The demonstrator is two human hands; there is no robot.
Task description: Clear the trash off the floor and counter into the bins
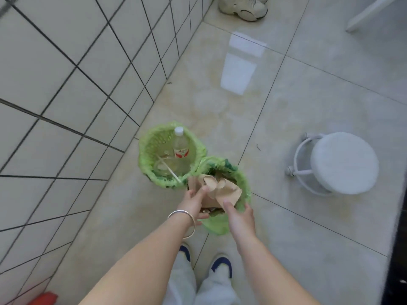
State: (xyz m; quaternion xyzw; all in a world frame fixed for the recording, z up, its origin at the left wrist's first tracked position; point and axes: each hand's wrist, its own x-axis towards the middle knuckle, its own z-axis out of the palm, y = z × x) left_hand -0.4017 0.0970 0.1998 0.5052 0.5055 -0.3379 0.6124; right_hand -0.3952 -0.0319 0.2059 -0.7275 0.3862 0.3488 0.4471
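Two small bins lined with green bags stand on the floor by the tiled wall. The far bin (149, 148) holds a clear plastic bottle (181, 146), a plastic cup and thin sticks. Crumpled brown paper and cardboard tubes (217, 188) stick out of the near bin (243, 183). My left hand (195, 202), with a silver bangle on the wrist, touches the brown paper at its left side with spread fingers. My right hand (239, 216) is over the near bin's front rim, thumb against the paper, fingers apart.
A white round stool (343, 162) stands to the right of the bins. Pale sneakers (243, 6) sit at the far wall. A red object (45, 298) lies at the bottom left. My own feet (204, 260) are just behind the near bin.
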